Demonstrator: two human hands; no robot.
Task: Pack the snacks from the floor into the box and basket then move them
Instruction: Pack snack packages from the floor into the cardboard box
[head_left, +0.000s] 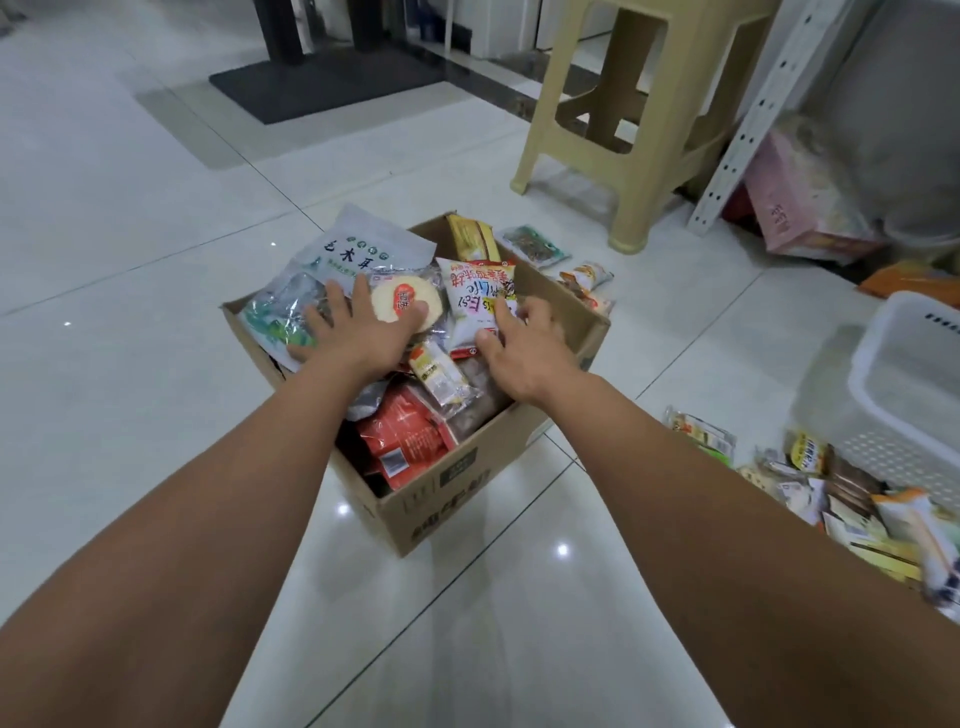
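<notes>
A cardboard box (457, 483) stands on the tiled floor, heaped with snack packets. My left hand (358, 332) lies flat, fingers spread, on a large clear and green bag (332, 260) and a round rice cracker packet (402, 304). My right hand (524, 348) pinches the edge of a white and red snack bag (475, 291) at the top of the pile. A red packet (405, 441) fills the box's near end. A white plastic basket (904, 374) sits at the right, with a pile of loose snacks (841, 493) in front of it.
A beige plastic stool (639, 119) stands behind the box. Three loose packets (535, 247) lie on the floor beside the box's far right corner. A white shelf upright (753, 119) and pink bags (789, 208) are at the far right. A dark mat (322, 83) lies at the back.
</notes>
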